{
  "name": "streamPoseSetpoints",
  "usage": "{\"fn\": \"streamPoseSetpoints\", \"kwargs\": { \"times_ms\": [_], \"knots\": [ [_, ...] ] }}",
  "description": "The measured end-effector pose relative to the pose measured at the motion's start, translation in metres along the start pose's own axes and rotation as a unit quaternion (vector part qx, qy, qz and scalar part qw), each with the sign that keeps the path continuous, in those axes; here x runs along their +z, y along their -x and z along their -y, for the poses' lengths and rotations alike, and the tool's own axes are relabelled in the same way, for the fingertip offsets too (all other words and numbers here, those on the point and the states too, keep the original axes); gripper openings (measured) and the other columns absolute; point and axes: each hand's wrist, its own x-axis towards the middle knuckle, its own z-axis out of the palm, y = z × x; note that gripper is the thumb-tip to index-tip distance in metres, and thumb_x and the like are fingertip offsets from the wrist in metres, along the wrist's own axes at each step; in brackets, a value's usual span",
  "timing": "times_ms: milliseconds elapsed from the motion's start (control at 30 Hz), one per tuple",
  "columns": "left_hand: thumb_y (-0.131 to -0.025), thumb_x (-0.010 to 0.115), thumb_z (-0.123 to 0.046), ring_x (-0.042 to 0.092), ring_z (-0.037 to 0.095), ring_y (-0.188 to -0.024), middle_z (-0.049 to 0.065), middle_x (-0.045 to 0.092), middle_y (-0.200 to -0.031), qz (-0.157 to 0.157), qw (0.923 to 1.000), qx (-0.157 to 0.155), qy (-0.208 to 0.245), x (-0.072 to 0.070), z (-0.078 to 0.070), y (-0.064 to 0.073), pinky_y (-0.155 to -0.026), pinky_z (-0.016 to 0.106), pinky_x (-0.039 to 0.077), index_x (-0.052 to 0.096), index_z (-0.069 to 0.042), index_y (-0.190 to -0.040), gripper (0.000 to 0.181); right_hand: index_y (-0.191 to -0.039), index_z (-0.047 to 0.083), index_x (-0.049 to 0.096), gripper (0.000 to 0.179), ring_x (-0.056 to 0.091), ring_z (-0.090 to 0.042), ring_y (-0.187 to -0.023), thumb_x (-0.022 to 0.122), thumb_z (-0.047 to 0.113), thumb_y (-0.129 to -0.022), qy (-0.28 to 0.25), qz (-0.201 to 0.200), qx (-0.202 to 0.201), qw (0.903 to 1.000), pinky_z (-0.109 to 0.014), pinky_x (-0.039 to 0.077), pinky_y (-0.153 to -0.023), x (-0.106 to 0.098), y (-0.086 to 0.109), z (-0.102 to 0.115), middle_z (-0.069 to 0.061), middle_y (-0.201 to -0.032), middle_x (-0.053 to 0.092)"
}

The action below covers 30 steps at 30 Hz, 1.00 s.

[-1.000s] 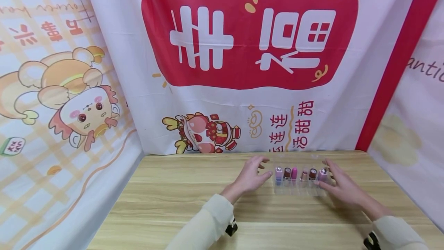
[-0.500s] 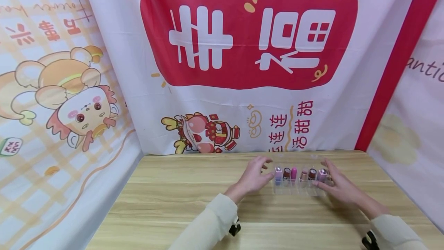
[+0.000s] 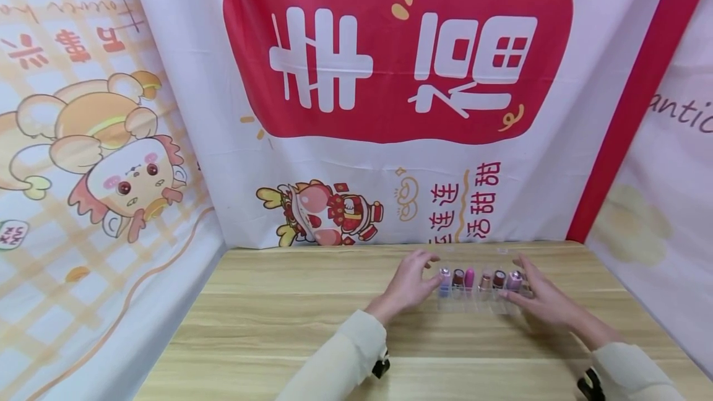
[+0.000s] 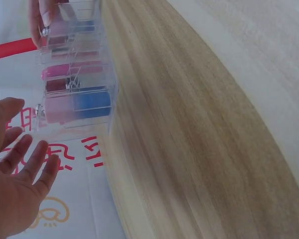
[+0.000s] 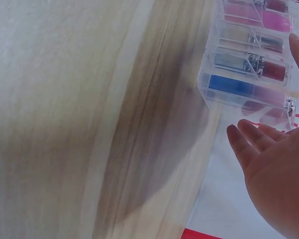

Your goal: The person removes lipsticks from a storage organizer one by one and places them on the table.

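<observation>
A clear plastic lipstick organizer (image 3: 476, 307) stands near the back of the table, several lipsticks upright in its slots. A pink-and-blue lipstick (image 4: 77, 107) fills the left end slot, and a similar tube (image 5: 249, 89) the right end slot. Between them are a bright pink lipstick (image 3: 469, 278) and dark-capped ones. My left hand (image 3: 411, 280) is beside the organizer's left end, fingers loosely bent and spread; contact is unclear. At the other end, my right hand (image 3: 543, 293) has its thumb across the front and its fingers stretched toward the back; nothing is plainly pinched.
The wood-grain table (image 3: 267, 327) runs back to a hanging white cloth (image 3: 223, 141) with a red printed panel. Patterned cloths hang at the left side (image 3: 44, 302) and right side (image 3: 668, 203).
My left hand has come slightly right, closer to the organizer's left end. My right hand stays at the right end. The whole head view has drifted slightly.
</observation>
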Motion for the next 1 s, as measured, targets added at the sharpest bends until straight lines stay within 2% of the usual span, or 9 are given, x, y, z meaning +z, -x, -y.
{"fn": "streamPoseSetpoints", "kwargs": {
  "times_ms": [267, 533, 800, 1000],
  "knots": [
    [-0.094, 0.075, -0.024, 0.062, 0.018, -0.114, 0.001, 0.062, -0.131, -0.003, 0.9990, 0.009, -0.043, 0.004, 0.000, -0.003, -0.096, 0.025, 0.052, 0.065, -0.011, -0.131, 0.041, -0.158, -0.009, -0.004, 0.107, 0.030, -0.066, -0.135, 0.068, 0.044, -0.098, 0.001, 0.012, 0.010, 0.9999, -0.077, 0.028, -0.107, -0.003, -0.001, 0.003, -0.042, -0.157, 0.019],
    [-0.094, 0.076, -0.025, 0.060, 0.016, -0.124, 0.000, 0.064, -0.133, -0.016, 0.9929, 0.048, -0.107, 0.009, -0.002, -0.007, -0.109, 0.031, 0.047, 0.070, -0.008, -0.124, 0.036, -0.158, -0.009, -0.006, 0.108, 0.034, -0.066, -0.133, 0.068, 0.044, -0.098, -0.004, 0.014, 0.013, 0.9998, -0.076, 0.031, -0.107, -0.003, -0.001, 0.007, -0.042, -0.157, 0.020],
    [-0.093, 0.077, -0.031, 0.063, 0.015, -0.116, -0.005, 0.068, -0.127, -0.027, 0.9810, 0.070, -0.179, 0.015, 0.000, -0.012, -0.099, 0.032, 0.054, 0.075, -0.014, -0.115, 0.029, -0.158, -0.007, -0.008, 0.110, 0.034, -0.066, -0.133, 0.069, 0.041, -0.097, -0.019, 0.010, 0.006, 0.9998, -0.076, 0.030, -0.107, 0.000, -0.002, 0.004, -0.042, -0.156, 0.020],
    [-0.092, 0.077, -0.035, 0.063, 0.013, -0.113, -0.008, 0.068, -0.125, -0.024, 0.9753, 0.074, -0.207, 0.020, 0.003, -0.017, -0.094, 0.031, 0.054, 0.077, -0.017, -0.111, 0.026, -0.159, -0.005, -0.009, 0.110, 0.035, -0.065, -0.134, 0.070, 0.039, -0.097, -0.030, 0.012, 0.012, 0.9994, -0.075, 0.030, -0.108, 0.000, -0.001, 0.004, -0.042, -0.157, 0.019]
  ]
}}
